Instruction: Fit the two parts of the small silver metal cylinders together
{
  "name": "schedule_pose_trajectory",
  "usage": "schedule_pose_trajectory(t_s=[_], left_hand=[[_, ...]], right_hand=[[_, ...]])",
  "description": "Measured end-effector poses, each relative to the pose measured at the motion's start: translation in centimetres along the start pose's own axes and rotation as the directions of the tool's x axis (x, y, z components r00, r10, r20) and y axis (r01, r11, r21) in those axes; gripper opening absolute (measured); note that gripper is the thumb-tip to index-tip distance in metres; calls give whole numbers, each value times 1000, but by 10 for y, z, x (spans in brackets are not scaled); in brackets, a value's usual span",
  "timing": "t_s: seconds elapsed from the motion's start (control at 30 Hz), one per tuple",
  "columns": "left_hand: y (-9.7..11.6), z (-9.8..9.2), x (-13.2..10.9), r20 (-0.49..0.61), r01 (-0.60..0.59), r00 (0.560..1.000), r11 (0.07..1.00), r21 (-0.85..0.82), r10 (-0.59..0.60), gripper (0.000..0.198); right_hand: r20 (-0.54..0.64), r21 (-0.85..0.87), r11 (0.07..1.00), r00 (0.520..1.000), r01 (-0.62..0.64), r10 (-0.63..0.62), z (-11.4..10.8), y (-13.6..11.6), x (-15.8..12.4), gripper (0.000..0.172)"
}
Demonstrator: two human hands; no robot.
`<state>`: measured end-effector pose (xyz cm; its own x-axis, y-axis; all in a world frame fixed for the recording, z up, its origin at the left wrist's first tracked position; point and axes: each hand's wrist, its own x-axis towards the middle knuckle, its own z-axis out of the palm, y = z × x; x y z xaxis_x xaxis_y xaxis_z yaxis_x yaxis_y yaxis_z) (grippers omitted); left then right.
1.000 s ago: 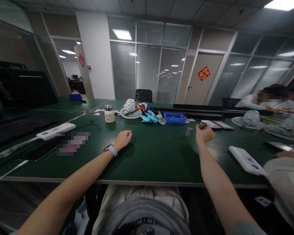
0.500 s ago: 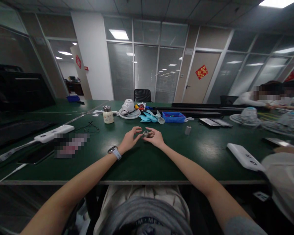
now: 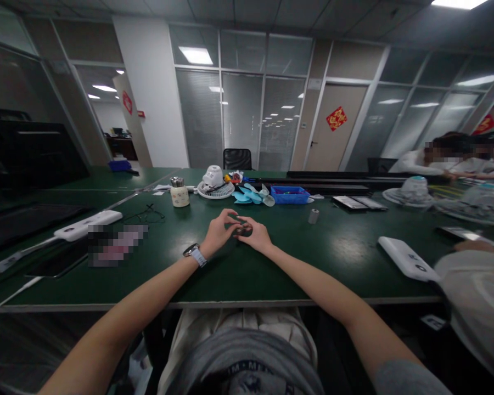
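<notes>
My left hand (image 3: 219, 232) and my right hand (image 3: 256, 235) meet over the middle of the green table (image 3: 296, 258). Both pinch a small dark round part (image 3: 242, 229) between their fingertips. A watch sits on my left wrist. A small grey metal cylinder (image 3: 313, 216) stands on the table to the right of my hands, apart from them. Further back lie a white fan grille and motor (image 3: 214, 185), a light blue fan blade (image 3: 252, 196) and a blue parts tray (image 3: 290, 195).
A small cream flask (image 3: 180, 192) stands at the back left. White power strips lie at the left (image 3: 82, 225) and right (image 3: 407, 258). A dark phone (image 3: 57, 263) lies at the left. Other people sit at the far right, with fan parts before them.
My right hand has carried the small round part from the right side to the middle. My left hand has opened from a fist and joined it on the part.
</notes>
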<state>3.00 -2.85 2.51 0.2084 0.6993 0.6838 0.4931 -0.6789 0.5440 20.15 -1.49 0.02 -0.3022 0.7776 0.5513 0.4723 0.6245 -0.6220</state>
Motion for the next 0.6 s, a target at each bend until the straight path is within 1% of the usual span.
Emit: schedule_pose_trajectory(t_s=[0.1, 0.17, 0.2, 0.27, 0.3, 0.33, 0.4, 0.43, 0.5, 0.6], left_hand=[[-4, -6, 4, -111, 50, 993, 999, -4, -50, 24], [-15, -12, 5, -148, 95, 984, 995, -23, -97, 28], [-23, -15, 4, -126, 111, 986, 994, -23, -113, 31], [-41, -20, 2, -3, 138, 990, 990, 19, -138, 35], [-50, -22, 0, 76, 137, 987, 990, 40, -140, 36], [-58, -22, -1, 138, 139, 980, 989, 57, -145, 37], [-69, -22, -4, 227, 143, 961, 987, 73, -156, 40], [-72, -21, -5, 253, 140, 955, 987, 80, -156, 42], [-72, -19, -5, 266, 123, 952, 986, 110, -149, 47], [-68, -18, -4, 209, 108, 967, 977, 185, -147, 49]], right_hand=[[-10, -3, 1000, 1000, -12, 12, 0, 1, 0, 64], [-25, -7, 999, 999, -43, 42, 0, 4, 0, 65], [-31, -6, 998, 998, -63, 63, -1, 5, 0, 65], [-39, 6, 995, 994, -100, 100, -1, 9, 0, 67], [-41, 15, 994, 993, -111, 111, -1, 11, 0, 67], [-43, 25, 993, 992, -118, 119, -1, 13, 0, 67], [-41, 49, 990, 990, -132, 134, 1, 16, 0, 68], [-34, 63, 987, 988, -146, 148, 2, 17, 0, 68], [-9, 116, 975, 981, -191, 193, 5, 17, 0, 62], [34, 284, 909, 951, -304, 307, 7, 15, 4, 41]])
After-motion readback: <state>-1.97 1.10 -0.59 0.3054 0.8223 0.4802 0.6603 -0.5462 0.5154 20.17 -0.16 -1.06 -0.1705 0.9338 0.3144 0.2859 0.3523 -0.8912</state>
